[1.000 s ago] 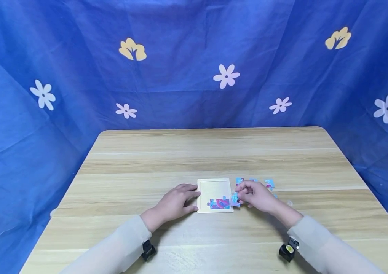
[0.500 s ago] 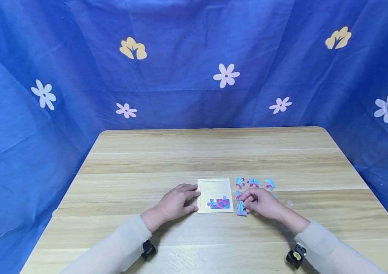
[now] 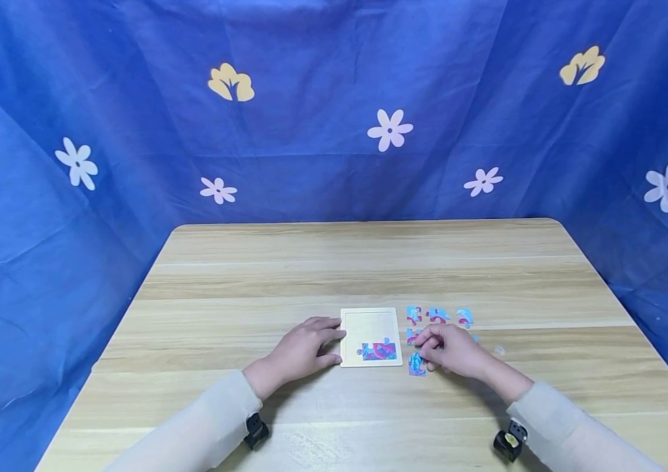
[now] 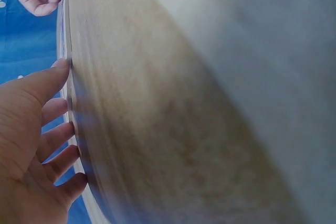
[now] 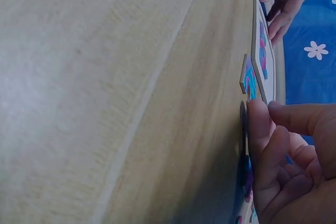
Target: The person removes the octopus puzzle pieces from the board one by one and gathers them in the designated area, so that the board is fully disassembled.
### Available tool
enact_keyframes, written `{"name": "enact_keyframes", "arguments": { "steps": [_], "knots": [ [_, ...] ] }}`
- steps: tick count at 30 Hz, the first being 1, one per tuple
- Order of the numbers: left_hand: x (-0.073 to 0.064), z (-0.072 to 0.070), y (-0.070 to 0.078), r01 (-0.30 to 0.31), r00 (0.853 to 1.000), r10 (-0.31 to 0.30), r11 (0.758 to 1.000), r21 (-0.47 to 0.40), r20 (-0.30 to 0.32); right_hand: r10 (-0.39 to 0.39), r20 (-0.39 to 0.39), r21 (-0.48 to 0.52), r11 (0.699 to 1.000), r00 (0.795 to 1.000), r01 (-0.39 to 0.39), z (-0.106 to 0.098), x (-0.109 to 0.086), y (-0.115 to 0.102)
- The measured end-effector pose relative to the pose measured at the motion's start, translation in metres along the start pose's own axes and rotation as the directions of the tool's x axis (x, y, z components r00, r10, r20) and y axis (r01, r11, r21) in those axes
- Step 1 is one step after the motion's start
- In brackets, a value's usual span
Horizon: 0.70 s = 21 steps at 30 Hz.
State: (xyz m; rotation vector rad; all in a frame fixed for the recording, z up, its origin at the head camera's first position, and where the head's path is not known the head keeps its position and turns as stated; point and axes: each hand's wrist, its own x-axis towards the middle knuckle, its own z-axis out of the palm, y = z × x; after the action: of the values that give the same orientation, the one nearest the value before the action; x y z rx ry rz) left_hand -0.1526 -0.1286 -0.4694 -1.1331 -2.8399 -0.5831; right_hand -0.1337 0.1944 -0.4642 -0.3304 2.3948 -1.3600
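Observation:
A pale wooden puzzle frame (image 3: 370,321) lies flat on the table with two joined pink and blue jigsaw pieces (image 3: 378,351) in its lower right part. My left hand (image 3: 305,346) rests at the frame's left edge, its spread fingertips touching the rim. Just right of the frame, my right hand (image 3: 450,351) pinches the edge of a blue and purple jigsaw piece (image 3: 417,364) between thumb and forefinger. In the right wrist view this jigsaw piece (image 5: 248,76) is slightly tilted at the fingertips, near the frame. Part of its edge is hidden by the fingers.
More loose jigsaw pieces lie right of the frame: one at the upper left (image 3: 413,314), one in the middle (image 3: 438,315), one at the right (image 3: 465,317). Others are partly covered by the right hand. A blue flowered cloth (image 3: 310,131) hangs behind the wooden table (image 3: 286,262).
My right hand has moved right, away from the frame's right edge, with the jigsaw piece. The piece has since turned and shifted slightly toward the front. My left hand has stayed in place.

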Motion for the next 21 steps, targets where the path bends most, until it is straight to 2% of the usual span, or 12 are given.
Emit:
{"name": "enact_keyframes", "arguments": {
  "steps": [9, 15, 21],
  "knots": [
    [0.000, 0.001, 0.001, 0.002, 1.000, -0.002, 1.000, -0.005, -0.003, -0.068, -0.002, -0.068, 0.995, 0.998, 0.068, 0.004, 0.010, -0.007],
    [0.000, 0.001, 0.001, 0.003, 1.000, -0.003, 1.000, -0.010, -0.002, -0.160, -0.002, -0.127, 0.979, 0.987, 0.158, 0.013, 0.021, -0.017],
    [0.000, 0.001, 0.001, 0.007, 1.000, -0.007, 1.000, -0.010, 0.000, -0.155, -0.002, -0.119, 0.981, 0.988, 0.154, 0.027, 0.030, -0.028]
  ]
}}
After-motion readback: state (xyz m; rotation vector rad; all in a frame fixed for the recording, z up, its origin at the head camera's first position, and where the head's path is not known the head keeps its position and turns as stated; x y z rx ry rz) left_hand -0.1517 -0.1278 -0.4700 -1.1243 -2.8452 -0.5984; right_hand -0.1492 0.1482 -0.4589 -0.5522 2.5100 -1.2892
